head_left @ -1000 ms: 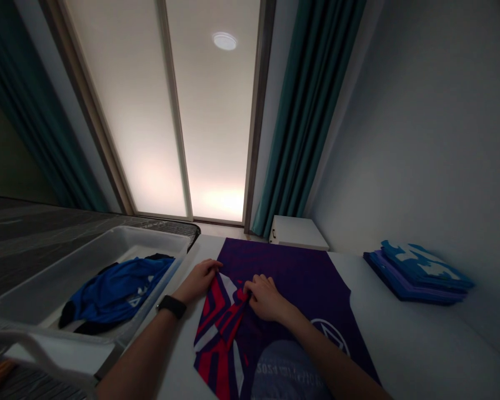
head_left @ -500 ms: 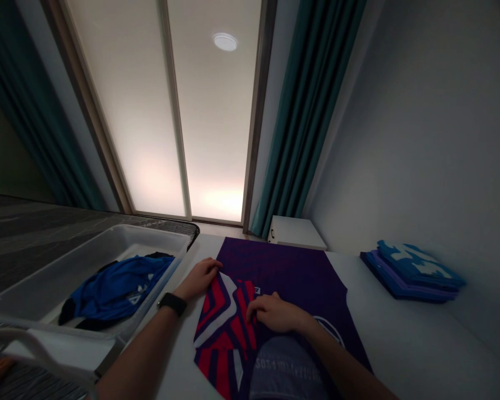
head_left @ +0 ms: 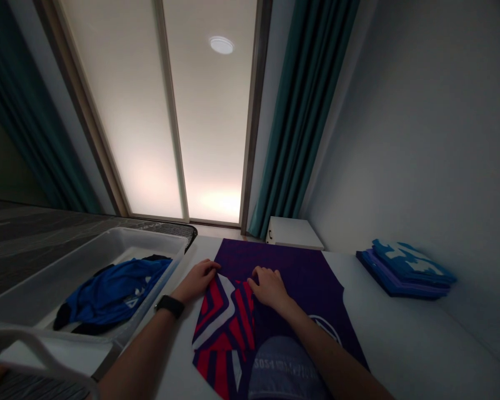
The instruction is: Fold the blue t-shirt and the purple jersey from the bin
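Both hands on the purple shirt, spread flat on the table.
I see my right hand with fingers loose, pressing down at its red-striped sleeve. My left hand curls at the sleeve's far corner; whether it pinches, I cannot tell in this dimness. A bin of blue clothes lies left of those fingers, a folded stack well right.

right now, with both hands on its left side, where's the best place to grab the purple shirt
Probably its right edge at the armhole curve, coming in from the right. There the purple shirt lies flat on the table with a free edge to pinch. Its left side is covered by the left hand and right hand on the folded red striped sleeve.
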A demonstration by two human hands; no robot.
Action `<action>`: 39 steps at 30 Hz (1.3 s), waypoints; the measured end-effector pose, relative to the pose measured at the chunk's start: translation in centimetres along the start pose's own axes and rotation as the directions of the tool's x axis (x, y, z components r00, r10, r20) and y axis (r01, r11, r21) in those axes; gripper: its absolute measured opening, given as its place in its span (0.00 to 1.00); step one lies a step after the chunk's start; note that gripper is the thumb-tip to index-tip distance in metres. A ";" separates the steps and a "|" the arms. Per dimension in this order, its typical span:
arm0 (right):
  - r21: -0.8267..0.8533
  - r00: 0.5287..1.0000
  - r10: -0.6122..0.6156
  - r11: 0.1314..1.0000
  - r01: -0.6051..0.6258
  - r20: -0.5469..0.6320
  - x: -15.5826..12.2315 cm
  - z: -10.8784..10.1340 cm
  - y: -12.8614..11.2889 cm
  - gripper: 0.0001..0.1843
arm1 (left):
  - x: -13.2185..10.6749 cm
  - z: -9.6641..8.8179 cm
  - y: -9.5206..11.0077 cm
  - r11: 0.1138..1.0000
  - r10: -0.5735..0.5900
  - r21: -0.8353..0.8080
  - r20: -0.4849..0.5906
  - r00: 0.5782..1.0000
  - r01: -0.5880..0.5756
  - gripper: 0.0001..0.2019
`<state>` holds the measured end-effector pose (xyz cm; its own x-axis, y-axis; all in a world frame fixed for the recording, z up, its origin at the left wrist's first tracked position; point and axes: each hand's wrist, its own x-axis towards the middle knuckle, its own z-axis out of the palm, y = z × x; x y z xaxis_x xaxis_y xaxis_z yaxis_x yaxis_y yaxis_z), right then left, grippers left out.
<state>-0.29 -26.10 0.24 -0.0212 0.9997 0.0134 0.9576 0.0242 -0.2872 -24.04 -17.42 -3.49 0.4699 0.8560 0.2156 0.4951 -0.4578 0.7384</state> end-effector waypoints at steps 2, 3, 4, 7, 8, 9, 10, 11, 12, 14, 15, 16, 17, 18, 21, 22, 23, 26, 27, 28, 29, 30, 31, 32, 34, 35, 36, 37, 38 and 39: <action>-0.014 1.000 -0.021 1.000 0.021 -0.010 0.3 0.6 -0.4 0.12 | 0.0 0.0 0.0 1.000 -0.003 -0.014 -0.001 1.000 0.003 0.15; -0.004 0.999 -0.035 0.999 0.035 -0.016 0.4 0.9 -0.6 0.10 | 0.0 0.0 0.0 1.000 -0.002 -0.016 -0.002 1.000 0.002 0.15; 0.029 0.999 -0.049 0.998 0.050 -0.024 0.5 1.1 -0.7 0.07 | 0.0 0.0 0.1 1.000 0.001 -0.014 -0.003 1.000 -0.001 0.15; 0.200 0.996 -0.067 0.977 0.077 -0.055 1.1 1.3 -0.9 0.05 | 0.0 -0.1 0.2 1.000 0.016 0.002 -0.003 1.000 -0.016 0.16; 0.246 0.996 -0.060 0.966 0.073 -0.059 1.4 1.3 -0.9 0.06 | 0.0 -0.2 0.3 1.000 0.019 0.005 -0.002 1.000 -0.019 0.17; 0.276 0.997 -0.047 0.959 0.061 -0.058 1.7 1.2 -0.9 0.07 | 0.0 -0.2 0.3 1.000 0.021 0.006 -0.003 1.000 -0.021 0.17; 0.287 0.998 -0.026 0.957 0.042 -0.057 2.1 1.1 -0.9 0.08 | 0.0 -0.2 0.3 1.000 0.022 0.003 -0.006 1.000 -0.022 0.17; 0.288 0.998 -0.004 0.958 0.019 -0.055 2.5 1.0 -0.9 0.10 | 0.0 -0.1 0.3 1.000 0.021 -0.001 -0.009 1.000 -0.021 0.16; 0.286 0.998 0.022 0.958 -0.005 -0.055 2.9 0.9 -0.9 0.11 | 0.0 -0.1 0.3 1.000 0.017 -0.006 -0.014 1.000 -0.017 0.16; 0.270 0.996 0.073 0.961 -0.056 -0.054 3.6 0.7 -0.8 0.12 | 0.0 0.0 0.1 1.000 0.008 -0.014 -0.017 1.000 -0.008 0.16; 0.259 0.995 0.091 0.963 -0.076 -0.047 3.9 0.7 -0.8 0.13 | 0.1 0.0 0.0 1.000 0.003 -0.015 -0.016 1.000 -0.003 0.15; 0.247 0.994 0.101 0.965 -0.089 -0.034 4.0 0.7 -0.7 0.15 | 0.1 0.1 -0.1 1.000 -0.001 -0.015 -0.013 1.000 0.001 0.15; 0.236 0.995 0.101 0.967 -0.095 -0.016 4.0 0.7 -0.6 0.16 | 0.0 0.1 -0.1 1.000 -0.003 -0.012 -0.011 1.000 0.003 0.15; 0.226 0.996 0.093 0.970 -0.092 0.007 4.0 0.7 -0.5 0.18 | 0.0 0.1 -0.1 1.000 -0.003 -0.009 -0.009 1.000 0.003 0.15; 0.219 0.996 0.026 0.975 -0.044 0.084 3.2 0.3 -0.1 0.23 | 0.0 0.0 0.2 1.000 -0.008 -0.005 -0.008 1.000 0.008 0.15; 0.226 0.994 -0.005 0.974 -0.021 0.112 2.8 0.1 0.1 0.24 | 0.0 0.0 0.3 1.000 -0.011 -0.008 -0.008 1.000 0.011 0.15; 0.242 0.989 -0.042 0.970 0.006 0.144 2.3 -0.2 0.2 0.25 | 0.0 -0.1 0.4 1.000 -0.015 -0.010 -0.007 1.000 0.015 0.14; 0.358 0.951 -0.196 0.928 0.101 0.239 0.7 -1.1 0.5 0.28 | 0.0 -0.1 0.7 1.000 -0.022 -0.011 -0.011 1.000 0.022 0.14; 0.397 0.934 -0.244 0.909 0.127 0.261 0.2 -1.3 0.5 0.29 | -0.1 -0.2 0.7 1.000 -0.023 -0.007 -0.012 1.000 0.023 0.14; 0.422 0.919 -0.281 0.895 0.145 0.279 -0.3 -1.5 0.5 0.31 | -0.1 -0.2 0.7 1.000 -0.022 -0.003 -0.012 1.000 0.022 0.14; 0.428 0.908 -0.301 0.890 0.158 0.291 -0.8 -1.6 0.5 0.32 | -0.1 -0.2 0.7 1.000 -0.019 0.004 -0.010 1.000 0.019 0.14; 0.419 0.901 -0.311 0.892 0.167 0.302 -1.2 -1.6 0.5 0.32 | -0.1 -0.2 0.7 1.000 -0.014 0.011 -0.008 1.000 0.014 0.14; 0.405 0.898 -0.314 0.897 0.175 0.309 -1.6 -1.6 0.5 0.32 | -0.1 -0.2 0.7 1.000 -0.008 0.020 -0.006 1.000 0.008 0.14; 0.395 0.897 -0.315 0.901 0.179 0.311 -1.9 -1.6 0.6 0.32 | -0.1 -0.2 0.7 1.000 -0.001 0.029 -0.006 1.000 0.001 0.14; 0.401 0.909 -0.300 0.900 0.171 0.288 -2.2 -1.7 0.8 0.30 | -0.1 -0.2 0.7 0.999 0.007 0.042 -0.016 1.000 -0.006 0.14; 0.410 0.923 -0.282 0.899 0.158 0.263 -2.2 -1.7 0.9 0.29 | -0.1 -0.2 0.8 0.999 0.008 0.044 -0.026 1.000 -0.007 0.14; 0.414 0.938 -0.255 0.899 0.141 0.234 -2.1 -1.8 1.1 0.28 | -0.1 -0.1 0.8 0.999 0.008 0.044 -0.036 0.999 -0.006 0.14; 0.409 0.953 -0.222 0.904 0.124 0.204 -2.0 -1.8 1.4 0.27 | -0.1 -0.1 0.8 0.999 0.007 0.044 -0.046 0.999 -0.005 0.14; 0.395 0.966 -0.190 0.912 0.107 0.176 -1.9 -1.9 1.7 0.27 | -0.1 -0.1 0.7 0.999 0.008 0.045 -0.054 0.999 -0.005 0.14; 0.374 0.975 -0.158 0.923 0.090 0.156 -1.9 -1.9 2.0 0.27 | -0.1 -0.1 0.7 0.999 0.010 0.046 -0.058 0.998 -0.007 0.14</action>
<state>2.18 -27.94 1.45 -0.2171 0.9719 -0.0909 0.7747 0.1148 -0.6218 -23.80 -17.77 -2.97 0.4312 0.8641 0.2596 0.5251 -0.4744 0.7066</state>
